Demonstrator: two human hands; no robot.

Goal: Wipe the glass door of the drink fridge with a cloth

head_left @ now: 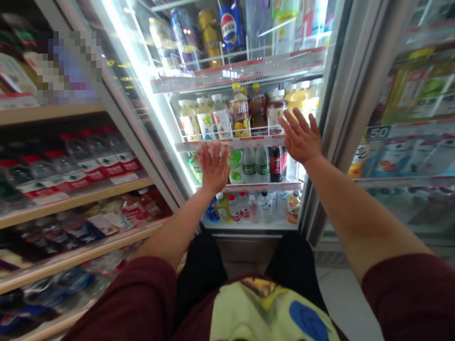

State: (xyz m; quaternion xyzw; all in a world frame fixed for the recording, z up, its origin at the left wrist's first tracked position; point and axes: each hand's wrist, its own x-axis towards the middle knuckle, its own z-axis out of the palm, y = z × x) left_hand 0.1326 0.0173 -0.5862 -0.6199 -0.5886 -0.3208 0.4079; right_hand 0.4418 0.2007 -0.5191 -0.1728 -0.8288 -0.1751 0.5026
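A crumpled pale pinkish cloth (199, 154) lies under my left hand (215, 168), which presses it with spread fingers against what looks like the glass door (249, 142) of a lit drinks cooler. Higher and to the right, my right hand (302, 137) is bare, its fingers apart and its palm toward the glass. Whether that palm touches the glass I cannot tell. Behind my hands stand rows of bottles, among them a brown tea bottle (258, 106) and a dark cola bottle (276, 163).
Cans, including a blue Pepsi can (231, 26), fill the upper cooler shelf. Small bottles (234, 208) line the bottom. To my left rises a wooden-edged shelf (124, 187) of bottled drinks. A metal door frame (350, 94) and another stocked cooler (408, 142) flank my right arm.
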